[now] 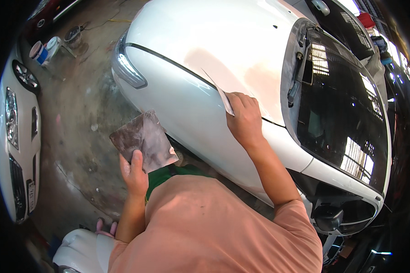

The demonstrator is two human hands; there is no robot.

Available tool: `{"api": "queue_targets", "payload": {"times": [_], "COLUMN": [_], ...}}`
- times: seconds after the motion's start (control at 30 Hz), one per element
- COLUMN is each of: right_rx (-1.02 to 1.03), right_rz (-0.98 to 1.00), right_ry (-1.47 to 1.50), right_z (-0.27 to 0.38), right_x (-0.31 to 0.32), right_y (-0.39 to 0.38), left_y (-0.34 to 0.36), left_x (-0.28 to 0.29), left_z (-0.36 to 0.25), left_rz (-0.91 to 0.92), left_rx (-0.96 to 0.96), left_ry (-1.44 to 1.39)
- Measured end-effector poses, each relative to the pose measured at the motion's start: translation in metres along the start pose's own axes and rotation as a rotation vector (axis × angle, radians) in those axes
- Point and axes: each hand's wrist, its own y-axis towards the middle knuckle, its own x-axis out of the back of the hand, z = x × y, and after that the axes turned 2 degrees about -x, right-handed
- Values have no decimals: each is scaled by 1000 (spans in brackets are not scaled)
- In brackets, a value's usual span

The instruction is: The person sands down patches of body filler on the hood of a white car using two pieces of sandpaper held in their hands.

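My left hand (134,170) is closed on a dark, square flat sheet (146,136) with grey smears, held low beside the front wing of a white car (182,100). My right hand (243,118) grips a thin pale sheet (223,98) at the seam between the hood and wing, its far end bent up. Dull, faintly pinkish patches (264,82) show on the hood near the windscreen (337,113).
Another white car (20,127) stands at the left. Buckets (41,52) sit on the concrete floor (77,113) near a yellow cable (118,20). A side mirror (328,218) juts out at lower right. Another white body (79,248) is at lower left.
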Motion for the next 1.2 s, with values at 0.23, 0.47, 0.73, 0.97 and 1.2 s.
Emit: {"api": "queue_targets", "payload": {"times": [0.23, 0.47, 0.73, 0.97, 1.2], "right_rx": [-77, -442, -254, -94, -37], "right_rz": [88, 89, 128, 96, 91], "right_ry": [203, 330, 207, 88, -32], "right_z": [17, -13, -17, -13, 24], "right_x": [-8, 87, 86, 36, -53], "right_y": [37, -4, -38, -17, 47], "left_y": [10, 18, 10, -8, -12], "left_x": [7, 0, -24, -3, 22], "left_z": [-6, 0, -13, -15, -34], "left_rz": [-15, -41, 41, -66, -254], "left_rx": [1, 68, 62, 11, 4], "left_ry": [-27, -98, -11, 34, -49]}}
